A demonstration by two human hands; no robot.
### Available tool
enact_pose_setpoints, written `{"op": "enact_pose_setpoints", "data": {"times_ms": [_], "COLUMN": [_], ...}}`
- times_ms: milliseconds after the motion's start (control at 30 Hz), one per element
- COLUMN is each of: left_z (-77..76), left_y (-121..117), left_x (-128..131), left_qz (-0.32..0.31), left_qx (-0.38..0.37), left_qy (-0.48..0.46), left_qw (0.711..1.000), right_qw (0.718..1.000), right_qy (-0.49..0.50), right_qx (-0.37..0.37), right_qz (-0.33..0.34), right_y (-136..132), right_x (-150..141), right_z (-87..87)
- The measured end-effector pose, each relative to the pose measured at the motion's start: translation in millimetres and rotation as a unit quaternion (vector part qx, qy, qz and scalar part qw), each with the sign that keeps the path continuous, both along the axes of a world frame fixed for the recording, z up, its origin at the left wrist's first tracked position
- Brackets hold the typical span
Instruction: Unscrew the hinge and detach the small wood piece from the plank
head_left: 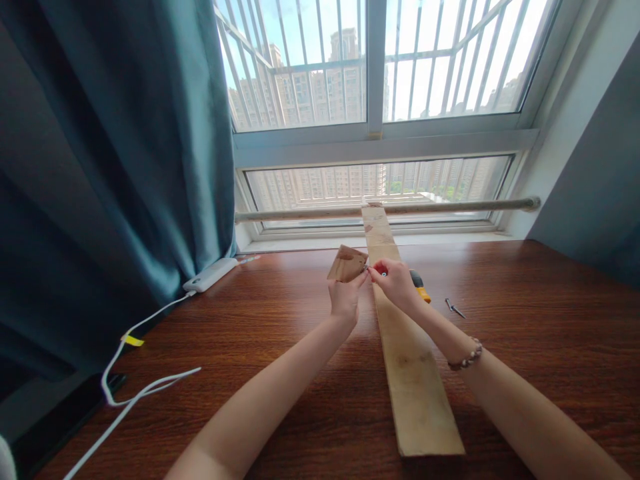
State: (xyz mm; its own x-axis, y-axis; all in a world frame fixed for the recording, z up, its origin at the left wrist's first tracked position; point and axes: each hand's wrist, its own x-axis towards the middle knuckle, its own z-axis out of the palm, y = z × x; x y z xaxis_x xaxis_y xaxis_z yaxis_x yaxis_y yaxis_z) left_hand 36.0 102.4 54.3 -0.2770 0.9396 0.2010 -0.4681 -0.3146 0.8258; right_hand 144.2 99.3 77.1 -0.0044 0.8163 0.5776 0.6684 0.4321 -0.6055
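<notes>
A person's two bare hands meet over a brown wood-grain table (280,373) before a barred window (376,67). The left hand (345,298) grips a small flat wooden piece (346,265), which rises from its fingers at 12 o'clock, above the table and just left of a long wooden plank (415,373). The right hand (395,281), a beaded bracelet (467,357) at its wrist, pinches a shiny bit (367,268), too small to identify, at the piece's edge. The plank passes beneath the right hand, running from 11 o'clock to between 5 and 6 o'clock; its far end overlaps a horizontal rail (455,207) in view, though contact cannot be told. A black-and-yellow tool (421,287), partly hidden, lies at 3 o'clock from the right hand, with two metal fasteners (455,309) near 4 o'clock. At 9 o'clock from the left hand, a white power strip (213,275) sits beside a blue curtain (200,133).
</notes>
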Motion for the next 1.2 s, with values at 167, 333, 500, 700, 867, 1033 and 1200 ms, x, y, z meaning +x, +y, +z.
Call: {"op": "enact_pose_setpoints", "data": {"times_ms": [167,333,500,700,867,1033,1200], "left_z": [-2.1,-3.5,-6.3,-1.1,14.8,34.8,38.7], "left_y": [-3,-4,-3,-5,-4,-1,-1], "left_x": [-2,-4,-4,-2,-4,-13,-17], "left_qz": [-0.015,-0.013,0.003,0.051,-0.039,-0.155,-0.22], "left_qx": [0.026,0.024,0.024,-0.01,-0.064,-0.149,-0.178], "left_qy": [0.042,0.077,0.091,0.109,-0.022,-0.097,-0.115], "left_qw": [0.999,0.997,0.996,0.993,0.997,0.972,0.952], "right_qw": [0.995,0.986,0.982,0.979,0.999,0.959,0.855], "right_qy": [-0.091,-0.155,-0.174,-0.159,-0.006,0.228,0.393], "right_qx": [0.001,-0.007,-0.031,-0.058,0.008,-0.06,-0.212], "right_qz": [-0.044,-0.062,-0.061,-0.11,0.031,0.157,0.263], "right_y": [-7,-8,-8,-13,-4,4,1], "right_x": [-7,-8,-8,-17,-6,5,4], "right_z": [-1.3,-8.6,-11.9,-14.5,-12.3,2.5,4.5]}}
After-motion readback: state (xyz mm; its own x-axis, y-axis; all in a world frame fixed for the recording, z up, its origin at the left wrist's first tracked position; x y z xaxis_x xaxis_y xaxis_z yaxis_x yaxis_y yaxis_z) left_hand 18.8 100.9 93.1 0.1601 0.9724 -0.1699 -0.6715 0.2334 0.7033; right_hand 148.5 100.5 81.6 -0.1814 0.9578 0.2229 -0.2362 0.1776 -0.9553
